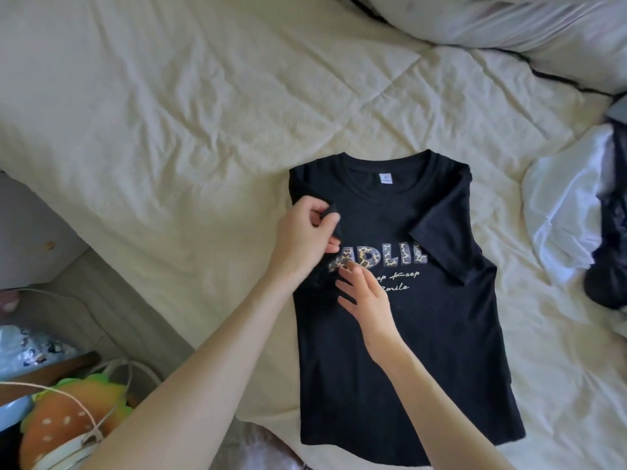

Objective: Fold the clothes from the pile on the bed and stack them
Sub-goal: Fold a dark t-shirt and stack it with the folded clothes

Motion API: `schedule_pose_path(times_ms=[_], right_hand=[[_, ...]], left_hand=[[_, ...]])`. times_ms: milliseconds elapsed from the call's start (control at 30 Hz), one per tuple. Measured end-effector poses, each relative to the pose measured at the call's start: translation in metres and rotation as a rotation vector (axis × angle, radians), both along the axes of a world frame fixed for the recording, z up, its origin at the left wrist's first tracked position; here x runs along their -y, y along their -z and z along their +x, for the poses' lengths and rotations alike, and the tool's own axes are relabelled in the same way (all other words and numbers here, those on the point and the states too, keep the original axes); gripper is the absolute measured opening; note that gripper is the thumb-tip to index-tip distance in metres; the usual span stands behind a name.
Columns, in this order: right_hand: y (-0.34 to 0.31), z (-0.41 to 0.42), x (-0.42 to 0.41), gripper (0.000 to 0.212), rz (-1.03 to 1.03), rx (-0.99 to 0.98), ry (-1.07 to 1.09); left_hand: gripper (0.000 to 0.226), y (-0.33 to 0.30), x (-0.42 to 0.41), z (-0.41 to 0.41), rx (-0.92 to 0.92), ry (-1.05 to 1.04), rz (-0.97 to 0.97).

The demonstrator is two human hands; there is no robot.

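The bed (203, 130) is covered with a wrinkled cream quilted sheet. A black T-shirt (407, 351) lies face up and flat on it near the front edge, both sleeves folded inward. A pile of white and dark clothes (576, 215) rests at the right edge, with pillows (509, 25) at the far right corner.

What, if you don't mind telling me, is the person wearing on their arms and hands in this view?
Nothing shows on either: the left hand and the right hand are bare, without gloves, rings, a watch or bracelets. Both forearms are uncovered right to the frame's bottom edge, so no sleeve is in view.
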State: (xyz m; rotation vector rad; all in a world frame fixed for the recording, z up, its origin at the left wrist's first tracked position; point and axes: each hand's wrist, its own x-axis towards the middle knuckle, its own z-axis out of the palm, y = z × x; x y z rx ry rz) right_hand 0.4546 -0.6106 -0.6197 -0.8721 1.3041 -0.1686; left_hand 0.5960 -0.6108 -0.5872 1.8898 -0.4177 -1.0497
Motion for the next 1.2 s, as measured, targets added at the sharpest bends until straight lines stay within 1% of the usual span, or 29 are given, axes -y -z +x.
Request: schedule_pose_path(times_ms=[67, 100, 133, 200, 267, 300, 367, 433, 500, 533, 600, 633, 700, 733, 767, 800, 833, 867, 933, 1000, 1100, 1167, 1200], right_hand=[[0.0, -0.005, 0.008, 0.018, 0.149, 0.048, 0.156], [0.0, -0.005, 0.011, 0.02, 0.189, 0.059, 0.198], [0.001, -0.004, 0.014, 0.023, 0.209, 0.062, 0.221], [0.003, 0.0, 0.018, 0.031, 0.212, 0.04, 0.228], [0.005, 0.005, 0.021, 0.035, 0.197, -0.003, 0.199], [0.005, 0.008, 0.021, 0.034, 0.187, -0.022, 0.183], [0.006, 0.014, 0.021, 0.029, 0.165, -0.052, 0.137], [0.008, 0.018, 0.02, 0.023, 0.128, -0.115, 0.056], [0.009, 0.018, 0.02, 0.013, 0.085, -0.202, -0.051], [0.009, 0.018, 0.021, 0.011, 0.056, -0.25, -0.107], [0.007, 0.016, 0.025, 0.012, -0.084, -0.377, -0.23], [0.006, 0.016, 0.027, 0.012, -0.221, -0.449, -0.294], [0.003, 0.018, 0.033, 0.016, -0.622, -0.565, -0.453], [0.001, 0.021, 0.037, 0.021, -0.84, -0.569, -0.54], [0.0, 0.026, 0.041, 0.026, -1.032, -0.523, -0.624], [0.0, 0.033, 0.046, 0.031, -1.179, -0.451, -0.712], [0.001, 0.041, 0.052, 0.036, -1.262, -0.387, -0.836], [0.003, 0.05, 0.056, 0.042, -1.28, -0.359, -0.983], [0.011, 0.064, 0.064, 0.051, -1.214, -0.422, -1.235], [0.022, 0.072, 0.07, 0.054, -1.114, -0.53, -1.357], [0.028, 0.077, 0.07, 0.057, -1.05, -0.573, -1.41], [0.028, 0.07, 0.064, 0.057, -1.084, -0.547, -1.355], [0.027, 0.063, 0.059, 0.058, -1.099, -0.529, -1.317]], left_hand=[[0.023, 0.007, 0.013, -0.014, -0.018, 0.175, 0.058], [0.025, 0.011, 0.014, -0.018, 0.013, 0.218, 0.083], [0.025, 0.015, 0.012, -0.019, 0.058, 0.211, 0.088], [0.023, 0.023, 0.0, -0.017, 0.188, 0.118, 0.103], [0.022, 0.032, -0.02, -0.012, 0.306, 0.009, 0.186], [0.021, 0.037, -0.031, -0.01, 0.316, -0.031, 0.243], [0.023, 0.045, -0.047, -0.012, 0.251, -0.034, 0.353], [0.026, 0.051, -0.055, -0.018, 0.179, 0.018, 0.409], [0.024, 0.056, -0.055, -0.024, 0.174, 0.055, 0.43], [0.021, 0.058, -0.055, -0.025, 0.184, 0.071, 0.445], [0.013, 0.059, -0.053, -0.025, 0.191, 0.095, 0.479], [0.008, 0.06, -0.054, -0.025, 0.183, 0.1, 0.485], [0.007, 0.06, -0.057, -0.023, 0.127, 0.083, 0.453], [0.011, 0.06, -0.059, -0.021, 0.084, 0.072, 0.427], [0.013, 0.06, -0.061, -0.02, 0.047, 0.061, 0.407], [0.016, 0.061, -0.063, -0.019, 0.031, 0.057, 0.403], [0.018, 0.061, -0.065, -0.018, 0.037, 0.058, 0.408], [0.022, 0.061, -0.068, -0.018, 0.057, 0.067, 0.412], [0.028, 0.061, -0.074, -0.019, 0.077, 0.102, 0.415], [0.029, 0.062, -0.079, -0.022, 0.062, 0.164, 0.45], [0.021, 0.066, -0.084, -0.023, 0.103, 0.264, 0.502], [0.022, 0.066, -0.087, -0.023, 0.077, 0.234, 0.484], [0.024, 0.066, -0.089, -0.023, 0.033, 0.206, 0.464]])
